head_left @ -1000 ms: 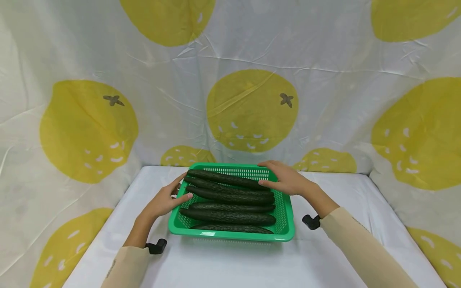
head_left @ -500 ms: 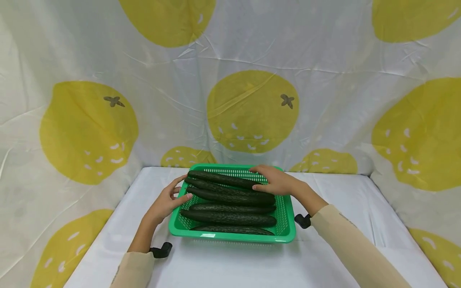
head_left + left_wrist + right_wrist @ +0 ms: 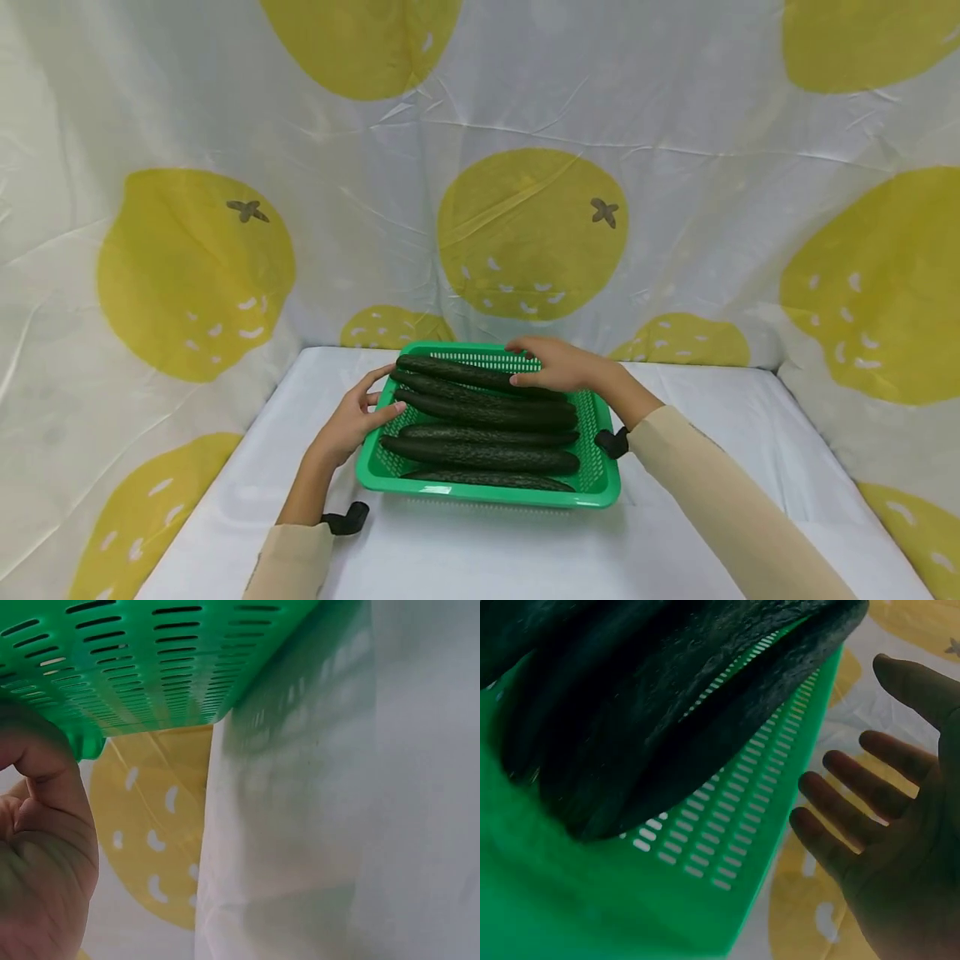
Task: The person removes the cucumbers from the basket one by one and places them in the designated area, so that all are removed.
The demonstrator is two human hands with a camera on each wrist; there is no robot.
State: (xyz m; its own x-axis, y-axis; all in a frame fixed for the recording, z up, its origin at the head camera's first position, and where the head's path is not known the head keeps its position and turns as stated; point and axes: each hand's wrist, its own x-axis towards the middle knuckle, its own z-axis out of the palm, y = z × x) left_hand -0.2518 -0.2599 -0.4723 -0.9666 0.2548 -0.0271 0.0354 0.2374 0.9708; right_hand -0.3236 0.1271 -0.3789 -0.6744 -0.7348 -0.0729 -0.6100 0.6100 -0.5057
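Observation:
Several dark green cucumbers (image 3: pixel 480 455) lie crosswise in a green plastic basket (image 3: pixel 487 493) with slotted walls. My left hand (image 3: pixel 352 423) grips the basket's left rim, its thumb over the edge and its fingers along the outside. In the left wrist view, that hand (image 3: pixel 45 840) is bent against the underside of the rim, with some fingers hidden. Over the right end of the farthest cucumber (image 3: pixel 457 371) hovers my right hand (image 3: pixel 561 365). The right wrist view shows this hand (image 3: pixel 892 810) with fingers spread and apart, holding nothing, beside the farthest cucumber (image 3: pixel 742 720).
Beneath the basket spreads a white-covered table (image 3: pixel 480 554). A white curtain (image 3: pixel 360 208) with large yellow lemon prints hangs behind and at both sides. Each wrist carries a black camera mount (image 3: pixel 347 518).
My right hand has moved left from the basket's right rim, over the farthest cucumber. My left hand stays at the left rim. The whole view has shifted slightly.

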